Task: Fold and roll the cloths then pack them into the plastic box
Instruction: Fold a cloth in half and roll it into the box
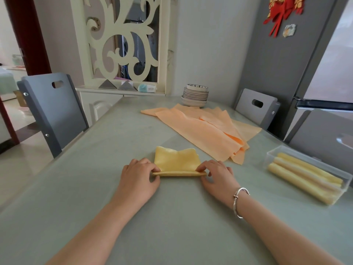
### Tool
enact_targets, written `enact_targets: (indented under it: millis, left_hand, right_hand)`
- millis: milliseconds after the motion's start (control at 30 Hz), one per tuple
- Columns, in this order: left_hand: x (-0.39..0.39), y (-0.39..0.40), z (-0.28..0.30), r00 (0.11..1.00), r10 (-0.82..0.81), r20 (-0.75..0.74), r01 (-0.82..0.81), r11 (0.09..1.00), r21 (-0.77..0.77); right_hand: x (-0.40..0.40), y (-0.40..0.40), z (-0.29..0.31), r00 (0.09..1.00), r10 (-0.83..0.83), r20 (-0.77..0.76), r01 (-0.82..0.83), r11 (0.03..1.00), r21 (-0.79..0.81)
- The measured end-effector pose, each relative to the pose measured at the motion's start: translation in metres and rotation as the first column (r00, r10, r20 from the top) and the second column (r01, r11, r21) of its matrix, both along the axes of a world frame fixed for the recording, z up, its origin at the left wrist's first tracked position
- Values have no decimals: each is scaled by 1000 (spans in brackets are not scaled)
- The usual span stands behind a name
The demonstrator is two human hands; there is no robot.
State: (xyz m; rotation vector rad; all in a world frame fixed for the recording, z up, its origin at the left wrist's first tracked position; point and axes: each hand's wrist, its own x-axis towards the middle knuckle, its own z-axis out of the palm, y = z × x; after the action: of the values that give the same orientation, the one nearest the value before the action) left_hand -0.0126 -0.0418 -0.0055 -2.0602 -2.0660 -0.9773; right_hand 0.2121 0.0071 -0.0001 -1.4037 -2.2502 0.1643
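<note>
On the table [95,188], left hand [138,176] and right hand [217,176] pinching the ends of a yellow cloth [176,161], partly rolled, plastic box [309,175] at right

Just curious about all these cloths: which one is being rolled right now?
The small folded yellow cloth between both hands, its near edge curled into a roll. The orange cloths lie loose beyond it; the rolled cloths already sit in the plastic box.

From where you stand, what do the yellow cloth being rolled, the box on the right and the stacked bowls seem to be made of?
The yellow cloth looks like a thin, smooth, slightly glossy fabric, perhaps microfibre: it creases softly and shines along the rolled edge. The box seems clear plastic, since the rolls inside show through its walls. The stacked bowls look like glazed ceramic, pale with dark rim patterns, though the material cannot be told for certain.
</note>
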Motion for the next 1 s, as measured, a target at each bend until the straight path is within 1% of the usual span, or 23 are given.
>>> enact_targets:
  millis: [67,133,167,233,300,367,433,500,567,633,733,800,867,933,1000]
  left_hand:
    - [-1,-1,0,998,9,65,-9,1000,-11]
    - [-3,-1,-2,985,-3,172,9,999,-37]
    - [-4,-1,-3,974,-8,227,20,998,-51]
    - [-4,0,-5,953,-6,304,29,997,-71]
    - [-1,2,-5,946,12,324,13,997,-76]
    - [1,5,-6,955,27,296,-10,998,-57]
    - [1,6,-6,977,38,210,-34,999,-22]
    - [2,5,-5,992,66,109,-68,998,13]
    - [4,4,-4,998,65,25,-66,995,77]
    - [7,3,-3,996,35,-79,-26,993,116]
    - [9,4,-3,979,-9,-202,41,987,153]
    - [8,4,-5,970,-18,-243,60,984,168]
    - [6,0,-5,974,-28,-227,63,987,149]
    - [5,-3,-4,982,-30,-188,50,994,100]
    - [3,-4,-4,988,-34,-150,43,998,54]
  right_hand:
    - [1,-2,0,997,0,-72,-2,1000,-28]
    - [3,-4,1,987,3,-164,-18,996,-91]
    - [4,-4,2,983,3,-184,-24,993,-112]
    - [3,-5,2,985,-6,-175,-16,992,-125]
    - [0,-4,1,989,-33,-146,17,994,-109]
    - [-3,-3,-1,993,-71,-93,66,996,-65]
    - [-5,-2,-2,994,-111,11,111,994,6]
    - [-5,-1,-3,988,-131,78,126,989,75]
    - [-6,0,-3,990,-106,96,89,982,169]
    - [-9,0,-4,989,-43,139,9,971,238]
    - [-10,2,-7,977,10,215,-71,958,278]
    - [-6,2,-7,974,30,224,-92,958,273]
    - [0,0,-4,974,68,216,-113,973,203]
    - [5,-1,-1,981,94,170,-115,986,120]
    - [5,-2,0,993,78,85,-81,996,39]
